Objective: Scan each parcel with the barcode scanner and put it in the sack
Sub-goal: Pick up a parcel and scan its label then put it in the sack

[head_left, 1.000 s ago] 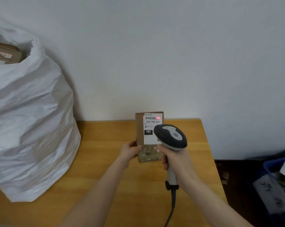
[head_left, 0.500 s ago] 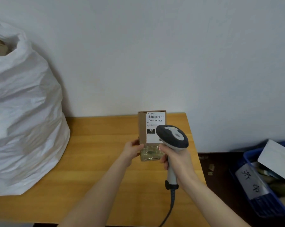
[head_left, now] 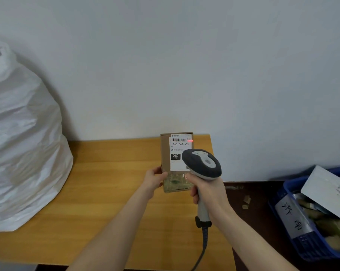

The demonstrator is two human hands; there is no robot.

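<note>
While the left hand (head_left: 155, 178) holds the small brown cardboard parcel (head_left: 175, 151) upright over the far right part of the wooden tabletop (head_left: 106, 192), the right hand (head_left: 208, 190) points the grey and black barcode scanner (head_left: 202, 163) at it. The left thumb sits on the front near the low left edge and the fingers go round the back, so this hand pinches the box. The right hand is wrapped tight round the scanner's pale handle. I cannot tell if the parcel's bottom edge rests on the wood.

A white paper label (head_left: 180, 165) faces the person. A thin red line of light (head_left: 190, 141) glows at the right end of the barcode (head_left: 178, 140), not across all the bars, so I think the scan is not done yet.

The parcel looks light, since one hand holds it up by one side. It looks stiff, like a box that keeps its shape. Its lower part is shiny with clear tape, and that bit may be slippery. The best place to hold it is on the long side edges, on the plain card, with fingers away from the label.

The big white crinkly plastic sack (head_left: 22, 143) stands at the left end of the tabletop, well apart from the parcel. Its mouth is up high, so the parcel will need a lift to get in.
</note>
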